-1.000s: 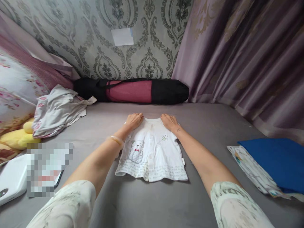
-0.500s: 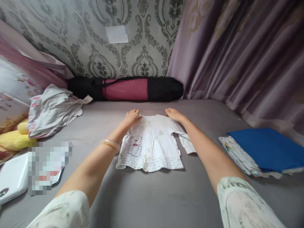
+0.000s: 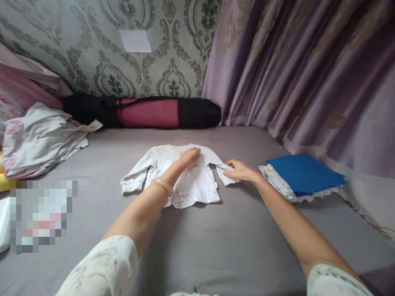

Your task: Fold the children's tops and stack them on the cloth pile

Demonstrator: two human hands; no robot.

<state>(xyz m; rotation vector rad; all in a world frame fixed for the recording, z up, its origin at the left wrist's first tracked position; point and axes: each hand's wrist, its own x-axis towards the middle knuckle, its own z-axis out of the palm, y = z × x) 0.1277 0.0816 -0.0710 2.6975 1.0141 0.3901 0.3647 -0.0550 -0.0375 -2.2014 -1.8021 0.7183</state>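
Observation:
A small white long-sleeved baby shirt (image 3: pixel 200 185) lies spread front up on the grey bed sheet, its neck towards the wall. Lettering runs along its hem, and both sleeves stretch out to the sides. Across the upper chest rests my left hand (image 3: pixel 191 156), fingers stretched out flat on the cloth; my forearm hides much of the front. At the sleeve on the right side, my right hand (image 3: pixel 240 170) has its thumb and fingers closed on the fabric near the cuff.
On the right sits a stack of folded cloth with a blue piece (image 3: pixel 305 172) on top. A black and maroon long bag (image 3: pixel 148 113) lies along the wall. To the left are a rumpled white garment (image 3: pixel 46 135), a blurred-out flat item (image 3: pixel 43 218) and a white object (image 3: pixel 4 224).
My left hand has moved from the shirt's shoulder onto its chest. My right hand has come down from the other shoulder and taken hold of the sleeve. The view has turned right.

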